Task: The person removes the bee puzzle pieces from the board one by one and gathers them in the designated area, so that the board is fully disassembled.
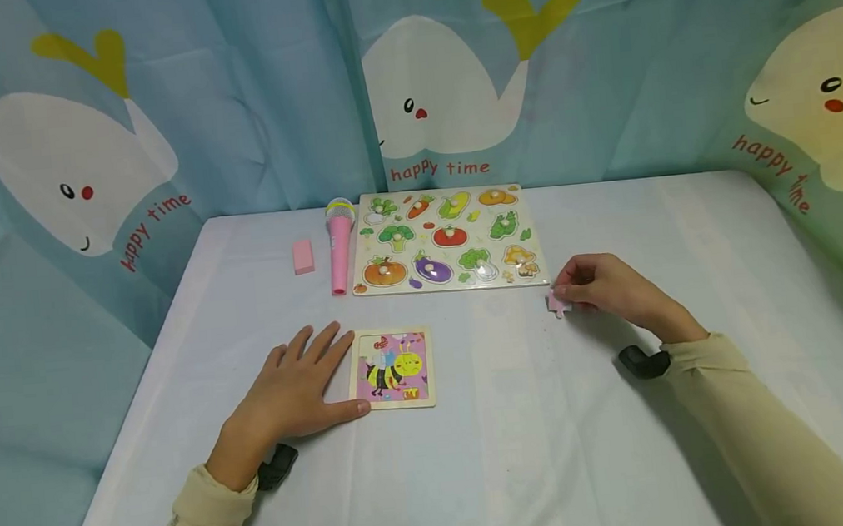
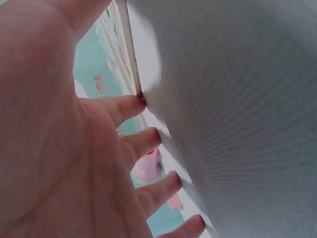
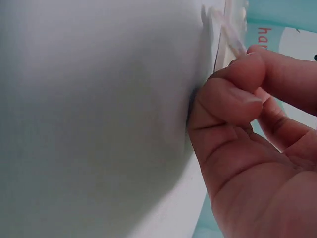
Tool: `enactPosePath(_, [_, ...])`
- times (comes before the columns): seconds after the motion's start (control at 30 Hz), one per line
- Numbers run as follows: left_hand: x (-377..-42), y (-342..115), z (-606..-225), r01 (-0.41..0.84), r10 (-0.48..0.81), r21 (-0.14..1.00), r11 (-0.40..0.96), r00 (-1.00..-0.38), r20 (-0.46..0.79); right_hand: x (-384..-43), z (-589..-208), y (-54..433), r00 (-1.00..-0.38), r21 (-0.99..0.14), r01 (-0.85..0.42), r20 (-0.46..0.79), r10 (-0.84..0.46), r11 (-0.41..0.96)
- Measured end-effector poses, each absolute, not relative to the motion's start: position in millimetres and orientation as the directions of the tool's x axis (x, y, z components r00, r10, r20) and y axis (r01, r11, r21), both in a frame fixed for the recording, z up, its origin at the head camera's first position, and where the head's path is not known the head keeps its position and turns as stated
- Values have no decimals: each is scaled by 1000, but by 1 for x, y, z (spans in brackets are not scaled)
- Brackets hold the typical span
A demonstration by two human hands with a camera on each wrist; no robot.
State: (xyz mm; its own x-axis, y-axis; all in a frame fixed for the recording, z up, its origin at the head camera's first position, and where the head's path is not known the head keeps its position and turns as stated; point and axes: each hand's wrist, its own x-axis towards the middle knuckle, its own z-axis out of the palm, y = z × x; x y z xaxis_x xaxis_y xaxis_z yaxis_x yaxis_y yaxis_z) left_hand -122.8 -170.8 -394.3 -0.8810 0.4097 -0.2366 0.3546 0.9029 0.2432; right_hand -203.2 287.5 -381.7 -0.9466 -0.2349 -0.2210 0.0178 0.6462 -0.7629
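Observation:
A small square bee puzzle in a pale wooden frame (image 1: 390,369) lies in front of me on the table. My left hand (image 1: 289,387) spreads its fingers beside it, the thumb and index fingertip touching the frame's left edge. In the left wrist view, the fingertips (image 2: 171,179) rest on the white cloth. Off to the right, my right hand (image 1: 608,290) pinches a pink jigsaw piece (image 1: 558,304) between thumb and index finger, by the lower right corner of the vegetable board. Edge-on, the piece (image 3: 232,35) shows in the right wrist view.
A vegetable peg puzzle board (image 1: 450,240) lies at the back of the table. Left of it are a pink toy microphone (image 1: 341,249) and a pink block (image 1: 303,257). A blue whale-print curtain (image 1: 264,101) hangs behind the white tablecloth (image 1: 514,455).

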Motion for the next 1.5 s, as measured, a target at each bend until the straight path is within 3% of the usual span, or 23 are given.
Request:
enactPosePath(0.3, [-123,-172,-396,353,409,247,902,-881,-235,-211,-382,286,-944,-722,-10,-221,-245,692])
enactPosePath(0.63, [-124,-172,-393,364,421,255,896,-878,-229,-209,-379,277,-966,-626,-104,-121,-228,773])
enactPosePath(0.9, [-122,-172,-391,358,413,245,901,-881,-232,-203,-371,252,-968,-716,-116,-75,-241,689])
enactPosePath(1.5, [-122,-170,-395,350,403,239,906,-886,-229,-199,-375,191,-922,-756,-278,36,-386,593])
